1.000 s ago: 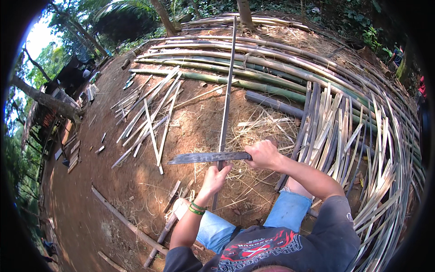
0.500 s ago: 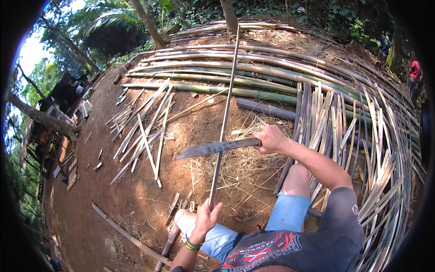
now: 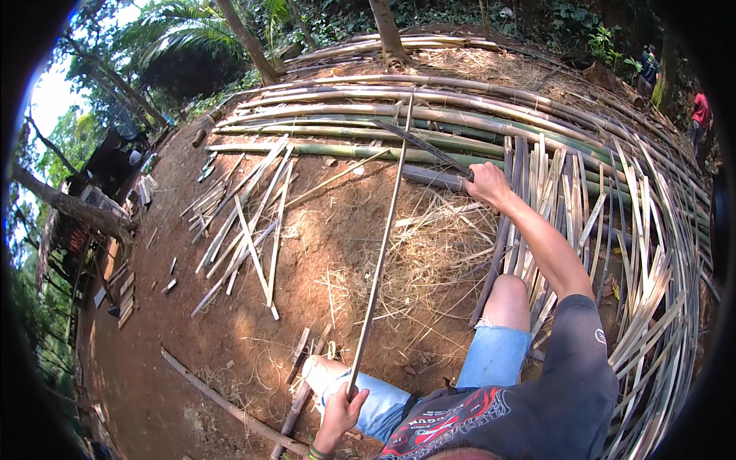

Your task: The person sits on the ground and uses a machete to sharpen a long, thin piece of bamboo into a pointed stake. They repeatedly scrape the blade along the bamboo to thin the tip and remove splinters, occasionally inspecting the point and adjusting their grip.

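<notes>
My left hand grips the lower end of a long, thin bamboo strip near my left knee. The strip slants up and away, its far end showing against the bamboo poles. My right hand is closed round the handle of a machete, out ahead of my right knee. The dark blade points up and left, and its front part meets the strip near the far end in this view; whether they touch I cannot tell. Fine shavings lie on the ground beneath.
Long bamboo poles lie side by side across the far ground. Many split strips are piled at my right, and a looser heap sits at the left. A thin pole lies front left. Two people stand far right.
My right hand has moved away and slightly right with the machete, its blade now nearer the strip's far end. My left hand has come lower and closer, drawing the strip with it.
</notes>
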Tool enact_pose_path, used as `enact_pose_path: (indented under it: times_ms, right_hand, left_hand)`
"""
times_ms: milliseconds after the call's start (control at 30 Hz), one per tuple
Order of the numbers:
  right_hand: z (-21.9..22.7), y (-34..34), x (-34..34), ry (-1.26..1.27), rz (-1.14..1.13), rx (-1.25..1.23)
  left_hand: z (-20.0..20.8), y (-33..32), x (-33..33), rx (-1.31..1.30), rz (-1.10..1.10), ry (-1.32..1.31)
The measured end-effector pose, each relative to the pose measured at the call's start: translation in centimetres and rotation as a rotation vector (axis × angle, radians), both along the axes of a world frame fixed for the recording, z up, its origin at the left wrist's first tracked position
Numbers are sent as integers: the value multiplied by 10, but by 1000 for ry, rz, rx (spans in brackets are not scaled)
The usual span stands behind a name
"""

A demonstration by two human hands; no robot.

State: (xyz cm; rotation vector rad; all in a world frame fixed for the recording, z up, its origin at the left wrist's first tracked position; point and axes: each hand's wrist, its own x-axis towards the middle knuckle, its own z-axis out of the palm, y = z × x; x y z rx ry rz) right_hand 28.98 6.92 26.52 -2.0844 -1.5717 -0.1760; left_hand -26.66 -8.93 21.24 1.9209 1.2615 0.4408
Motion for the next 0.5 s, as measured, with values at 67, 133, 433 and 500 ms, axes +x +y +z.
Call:
enact_pose_path:
  times_ms: [67,133,433,500]
  right_hand:
    - [-13,-8,-11,40,69,-38]
    - [-30,-20,-44,-45,288,-24]
    - [-17,26,73,51,-248,-64]
    - [-11,23,61,131,-217,-5]
  left_hand:
    - [4,-2,-5,-10,-4,37]
    - [-8,-7,-14,-55,74,-34]
    - [-5,-43,-50,-95,-45,95]
    - [-61,-73,-96,481,-276,446]
